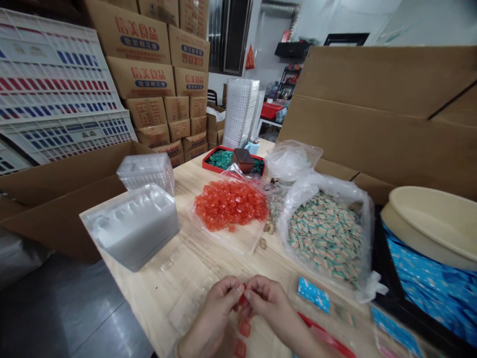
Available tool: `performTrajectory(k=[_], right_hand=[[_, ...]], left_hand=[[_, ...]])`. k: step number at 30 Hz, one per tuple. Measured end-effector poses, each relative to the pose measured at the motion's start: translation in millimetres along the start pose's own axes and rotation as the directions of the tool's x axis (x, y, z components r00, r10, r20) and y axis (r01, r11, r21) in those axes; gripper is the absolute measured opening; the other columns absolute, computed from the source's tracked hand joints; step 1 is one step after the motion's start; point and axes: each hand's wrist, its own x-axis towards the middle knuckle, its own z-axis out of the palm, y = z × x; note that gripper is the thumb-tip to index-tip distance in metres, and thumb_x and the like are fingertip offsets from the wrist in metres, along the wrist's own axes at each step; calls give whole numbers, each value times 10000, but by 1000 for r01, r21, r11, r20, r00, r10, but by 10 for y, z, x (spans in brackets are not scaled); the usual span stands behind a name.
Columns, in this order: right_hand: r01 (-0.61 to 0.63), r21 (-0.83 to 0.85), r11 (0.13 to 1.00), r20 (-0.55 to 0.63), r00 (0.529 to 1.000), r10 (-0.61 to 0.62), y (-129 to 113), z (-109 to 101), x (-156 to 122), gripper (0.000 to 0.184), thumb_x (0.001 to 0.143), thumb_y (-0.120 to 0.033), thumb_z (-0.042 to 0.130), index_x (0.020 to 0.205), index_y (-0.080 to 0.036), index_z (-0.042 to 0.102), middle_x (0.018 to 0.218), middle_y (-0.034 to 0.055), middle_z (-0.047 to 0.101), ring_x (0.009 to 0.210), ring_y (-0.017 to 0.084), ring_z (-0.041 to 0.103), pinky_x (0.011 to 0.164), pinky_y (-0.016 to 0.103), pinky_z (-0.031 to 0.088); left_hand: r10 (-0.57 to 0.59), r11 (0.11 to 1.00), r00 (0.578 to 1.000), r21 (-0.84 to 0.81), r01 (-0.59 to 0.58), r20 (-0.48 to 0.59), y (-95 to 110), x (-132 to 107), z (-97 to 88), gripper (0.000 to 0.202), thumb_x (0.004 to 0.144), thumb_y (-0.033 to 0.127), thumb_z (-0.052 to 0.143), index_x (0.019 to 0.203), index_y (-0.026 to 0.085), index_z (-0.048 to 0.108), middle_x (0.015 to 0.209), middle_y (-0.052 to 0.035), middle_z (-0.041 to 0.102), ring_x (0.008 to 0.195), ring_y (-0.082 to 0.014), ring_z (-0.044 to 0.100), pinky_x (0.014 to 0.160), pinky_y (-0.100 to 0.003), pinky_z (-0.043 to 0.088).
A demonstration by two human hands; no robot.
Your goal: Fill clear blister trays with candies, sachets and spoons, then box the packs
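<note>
Our left hand (pixel 220 311) and right hand (pixel 267 303) pinch a small red wrapped candy (pixel 242 299) between their fingertips, close together above the wooden worktop (pixel 182 186). Two more red candies (pixel 244 328) lie just below them; farther off, a heap of red candies (pixel 230 205) sits on clear plastic beside a bag of striped candies (pixel 326 236).

At the bottom centre of the frame, the left hand (pixel 218 311) and right hand (pixel 269 303) pinch a small translucent red wrapped candy (pixel 242 298) between their fingertips, the two hands almost touching. Two more red candies (pixel 244 328) lie on the pale wooden tabletop (pixel 194 263) just below, one above the other. Higher up, near the frame's centre, a heap of the same red candies (pixel 230 204) spreads across a clear plastic bag (pixel 238 242).
</note>
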Motion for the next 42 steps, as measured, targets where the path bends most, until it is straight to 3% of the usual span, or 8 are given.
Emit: performTrajectory(k=[7, 13, 22, 29, 33, 36, 39, 42], right_hand=[[5, -42, 999, -75, 997, -8, -58, -90, 145, 292, 622, -399, 618, 576, -144, 483, 467, -22, 538, 408, 86, 509, 431, 197, 384], [24, 244, 969, -61, 998, -9, -240, -248, 401, 312, 613, -408, 651, 732, -158, 508, 645, -12, 586, 555, 111, 579, 561, 254, 452], [239, 188, 953, -280, 943, -181, -406, -245, 794, 305, 602, -386, 676, 712, -162, 500, 554, -26, 565, 434, 94, 515, 449, 224, 408], [226, 387, 894, -247, 959, -135, -430, -141, 652, 256, 663, -373, 634, 614, -151, 516, 511, -53, 491, 425, 45, 427, 425, 170, 357], [192, 425, 884, -218, 970, -106, -393, -86, 514, 243, 685, -382, 609, 660, -147, 558, 548, -35, 510, 471, 52, 434, 461, 176, 362], [166, 388, 906, -212, 973, -88, -391, -23, 441, 252, 639, -382, 648, 672, -143, 577, 544, -28, 523, 488, 62, 448, 488, 187, 374], [165, 300, 939, -260, 962, -86, -392, 36, 417, 274, 578, -380, 689, 612, -136, 570, 491, -37, 508, 444, 56, 426, 460, 185, 358], [159, 225, 961, -307, 948, -84, -386, 58, 424, 302, 546, -404, 693, 586, -134, 565, 472, -34, 507, 432, 61, 428, 444, 187, 350]], left_hand=[[176, 954, 978, 227, -198, 114, 188, 221, 43, 387, 646, 495, 555, 508, 157, 428, 569, 28, 393, 557, -96, 390, 548, -218, 295], [384, 771, 915, 503, -390, 120, 503, 547, 35, 204, 734, 294, 488, 601, 150, 540, 690, -20, 496, 702, -142, 478, 647, -238, 356], [407, 704, 900, 573, -419, 158, 863, 858, -92, 307, 701, 203, 531, 1007, 187, 555, 899, -44, 578, 794, -154, 523, 678, -243, 398], [424, 558, 838, 629, -540, 343, 897, 710, 94, 159, 713, 183, 542, 835, 203, 642, 814, -33, 567, 788, -152, 494, 720, -251, 367], [393, 758, 891, 468, -453, 227, 748, 673, 4, 153, 677, 194, 592, 815, 206, 658, 744, -17, 564, 709, -138, 500, 665, -241, 375], [264, 960, 962, 77, -269, 67, 578, 686, -58, 165, 637, 244, 643, 791, 186, 660, 649, 7, 561, 563, -89, 464, 569, -216, 366], [127, 948, 991, -297, -112, 32, 438, 658, -43, 194, 610, 272, 675, 773, 168, 653, 573, 22, 550, 502, -63, 448, 522, -195, 355], [55, 891, 998, -452, -37, 26, 391, 590, 12, 216, 598, 249, 691, 791, 164, 642, 587, 11, 578, 509, -69, 486, 515, -193, 373]])
